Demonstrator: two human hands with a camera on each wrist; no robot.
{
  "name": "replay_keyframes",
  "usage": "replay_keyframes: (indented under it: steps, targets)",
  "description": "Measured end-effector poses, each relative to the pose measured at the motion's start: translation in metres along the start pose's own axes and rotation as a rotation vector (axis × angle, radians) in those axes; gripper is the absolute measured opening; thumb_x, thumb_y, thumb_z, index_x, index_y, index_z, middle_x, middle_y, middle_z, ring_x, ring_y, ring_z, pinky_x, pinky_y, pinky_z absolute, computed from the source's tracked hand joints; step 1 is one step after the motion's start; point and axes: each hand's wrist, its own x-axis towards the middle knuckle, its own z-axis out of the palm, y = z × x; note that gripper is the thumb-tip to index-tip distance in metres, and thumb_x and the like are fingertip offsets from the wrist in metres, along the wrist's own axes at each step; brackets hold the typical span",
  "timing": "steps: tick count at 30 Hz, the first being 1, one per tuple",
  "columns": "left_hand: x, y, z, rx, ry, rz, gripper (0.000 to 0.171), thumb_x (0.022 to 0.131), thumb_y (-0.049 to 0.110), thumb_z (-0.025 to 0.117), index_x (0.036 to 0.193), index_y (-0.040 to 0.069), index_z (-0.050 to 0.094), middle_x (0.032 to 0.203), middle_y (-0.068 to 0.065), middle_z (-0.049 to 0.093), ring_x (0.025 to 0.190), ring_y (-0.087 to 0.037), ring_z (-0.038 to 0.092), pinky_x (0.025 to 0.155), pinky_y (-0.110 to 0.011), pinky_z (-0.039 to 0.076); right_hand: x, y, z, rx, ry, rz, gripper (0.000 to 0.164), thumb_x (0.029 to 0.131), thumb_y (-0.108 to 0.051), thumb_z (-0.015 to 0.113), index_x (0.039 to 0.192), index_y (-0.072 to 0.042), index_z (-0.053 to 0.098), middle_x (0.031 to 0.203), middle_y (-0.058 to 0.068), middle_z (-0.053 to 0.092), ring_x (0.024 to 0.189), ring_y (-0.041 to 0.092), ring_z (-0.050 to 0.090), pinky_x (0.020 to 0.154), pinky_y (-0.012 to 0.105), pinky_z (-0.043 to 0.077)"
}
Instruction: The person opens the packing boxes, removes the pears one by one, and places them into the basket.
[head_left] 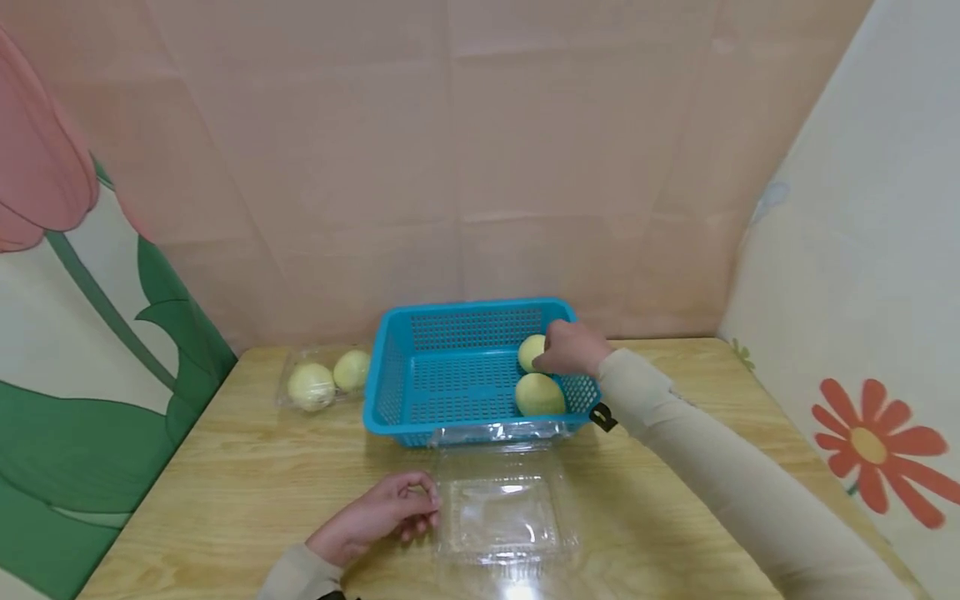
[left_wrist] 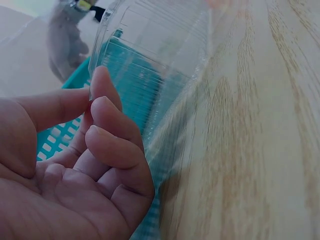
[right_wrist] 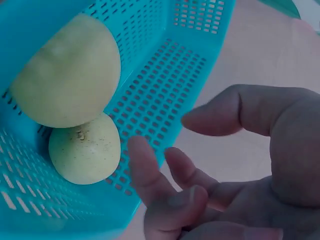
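My left hand (head_left: pixel 386 512) is at the left edge of an open clear plastic clamshell box (head_left: pixel 504 512). In the left wrist view its thumb and forefinger pinch the rim of the box (left_wrist: pixel 170 30), while the other fingers curl loosely. My right hand (head_left: pixel 573 348) hangs over the right end of a blue plastic basket (head_left: pixel 382 367). Two pale yellow-green melons (head_left: pixel 540 395) lie inside that end. The right wrist view shows the thumb and fingers (right_wrist: pixel 142 160) spread apart with nothing between them, beside the smaller-looking melon (right_wrist: pixel 85 150).
Left of the basket, another clear plastic box (head_left: pixel 285 375) holds two more pale melons (head_left: pixel 311 386). Everything stands on a wooden table (head_left: pixel 217 467). A pinkish cloth wall (head_left: pixel 450 167) rises behind it, with flower-printed panels at both sides.
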Motion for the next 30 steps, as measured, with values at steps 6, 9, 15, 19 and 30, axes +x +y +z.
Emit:
replay_keyframes:
  steps: [6, 9, 15, 19, 30]
  targets:
    - [0.001, 0.001, -0.001, -0.003, -0.014, -0.005, 0.013, 0.097, 0.017, 0.061, 0.1, 0.005, 0.059, 0.084, -0.002, 0.069, 0.066, -0.009, 0.053, 0.054, -0.018, 0.042, 0.004, 0.0, 0.0, -0.007, -0.095, 0.011, 0.031, 0.091, -0.027, 0.066, 0.107, -0.001, 0.068, 0.105, 0.012, 0.066, 0.092, 0.026, 0.06, 0.077, 0.04, 0.052]
    - [0.001, 0.002, -0.002, -0.002, -0.009, -0.008, 0.013, 0.097, 0.017, 0.061, 0.1, 0.005, 0.058, 0.084, -0.002, 0.069, 0.067, -0.01, 0.053, 0.054, -0.018, 0.042, 0.006, -0.003, 0.002, -0.021, -0.146, -0.035, 0.043, 0.092, -0.025, 0.066, 0.127, 0.0, 0.062, 0.129, 0.019, 0.061, 0.105, 0.028, 0.061, 0.089, 0.044, 0.052]
    - [0.001, 0.001, -0.002, -0.003, -0.006, -0.006, 0.011, 0.097, 0.015, 0.06, 0.1, 0.005, 0.058, 0.084, -0.002, 0.069, 0.066, -0.009, 0.054, 0.054, -0.018, 0.042, 0.007, -0.005, 0.01, 0.045, -0.255, -0.032, 0.04, 0.094, -0.02, 0.065, 0.13, -0.003, 0.06, 0.113, 0.013, 0.062, 0.064, 0.013, 0.051, 0.06, 0.025, 0.046]
    - [0.0, 0.0, -0.001, 0.008, -0.008, -0.002, 0.011, 0.097, 0.014, 0.06, 0.1, 0.003, 0.057, 0.083, -0.002, 0.068, 0.066, -0.009, 0.053, 0.053, -0.018, 0.042, 0.006, -0.007, 0.014, 0.063, -0.287, -0.022, 0.023, 0.092, -0.02, 0.068, 0.111, -0.006, 0.069, 0.09, 0.003, 0.059, 0.055, 0.01, 0.043, 0.051, 0.021, 0.04]
    - [0.0, 0.001, -0.003, 0.007, -0.003, -0.02, 0.011, 0.098, 0.016, 0.06, 0.1, 0.005, 0.058, 0.084, -0.002, 0.068, 0.067, -0.01, 0.053, 0.054, -0.019, 0.042, 0.009, -0.013, 0.021, -0.038, -0.281, 0.016, 0.023, 0.082, -0.026, 0.08, 0.075, -0.013, 0.062, 0.073, -0.004, 0.053, 0.059, 0.01, 0.045, 0.055, 0.024, 0.048]
